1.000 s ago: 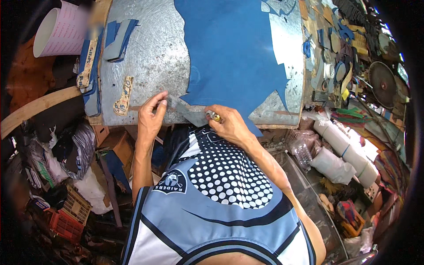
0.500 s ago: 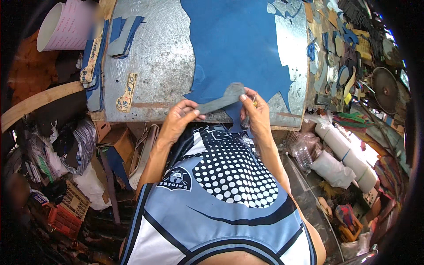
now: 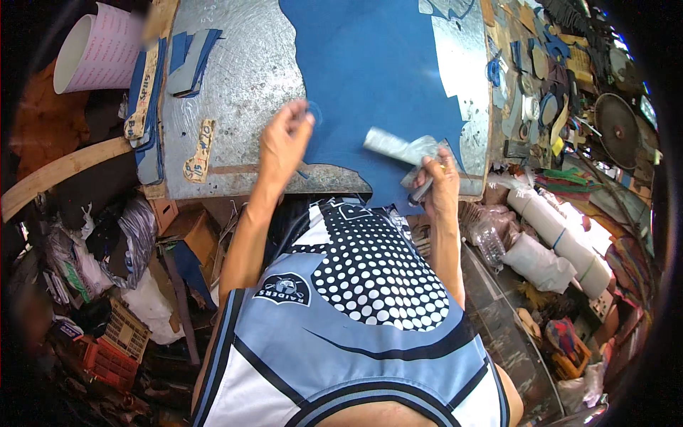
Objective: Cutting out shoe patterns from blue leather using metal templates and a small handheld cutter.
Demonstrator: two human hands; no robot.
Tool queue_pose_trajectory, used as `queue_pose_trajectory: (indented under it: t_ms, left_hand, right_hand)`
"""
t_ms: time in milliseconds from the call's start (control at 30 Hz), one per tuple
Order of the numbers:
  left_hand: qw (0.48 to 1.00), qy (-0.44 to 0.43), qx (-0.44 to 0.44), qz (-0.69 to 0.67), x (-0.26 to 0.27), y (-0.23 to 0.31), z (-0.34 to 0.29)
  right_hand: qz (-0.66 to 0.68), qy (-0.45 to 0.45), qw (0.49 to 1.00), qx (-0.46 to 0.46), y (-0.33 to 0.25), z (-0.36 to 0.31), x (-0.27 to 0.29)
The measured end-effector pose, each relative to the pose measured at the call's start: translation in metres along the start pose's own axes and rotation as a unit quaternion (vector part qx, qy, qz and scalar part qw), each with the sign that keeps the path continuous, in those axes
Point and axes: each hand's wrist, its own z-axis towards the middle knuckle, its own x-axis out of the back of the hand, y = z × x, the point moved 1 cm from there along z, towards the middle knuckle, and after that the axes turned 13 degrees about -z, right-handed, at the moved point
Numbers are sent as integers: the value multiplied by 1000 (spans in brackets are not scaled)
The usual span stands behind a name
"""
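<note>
My right hand (image 3: 441, 183) is closed around a flat grey curved piece (image 3: 400, 148), which points up and left over the blue sheet. In the same hand is a dark, short-handled tool (image 3: 421, 191); its working end is hidden. My left hand (image 3: 283, 146) is over the left edge of the blue sheet (image 3: 370, 78), its fingers curled in and blurred by motion. Whether they grip the sheet's edge is unclear. The sheet lies across the worn metal tabletop (image 3: 242, 85), and its lower end hangs over the near edge.
Grey-blue cut pieces (image 3: 196, 60) and a marked tan strip (image 3: 201, 151) lie at the table's left. A white paper roll (image 3: 99, 50) stands at far left. Scraps and tools crowd the right bench, with a fan (image 3: 617, 128). Wrapped rolls (image 3: 558, 235) lie below right.
My left hand has let go of the grey piece and moved up to the blue sheet's left edge. My right hand has moved right and slightly down, carrying the grey piece, now tilted the other way.
</note>
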Motion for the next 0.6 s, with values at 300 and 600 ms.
queue_pose_trajectory:
  t_ms: [300, 600]
  left_hand:
    - [954, 27, 57, -293, 19, -10, 106]
    - [1000, 26, -14, 7, 13, 2, 157]
  right_hand:
    - [58, 67, 996, 7, -1, -9, 17]
    - [41, 85, 995, -24, 22, -9, 15]
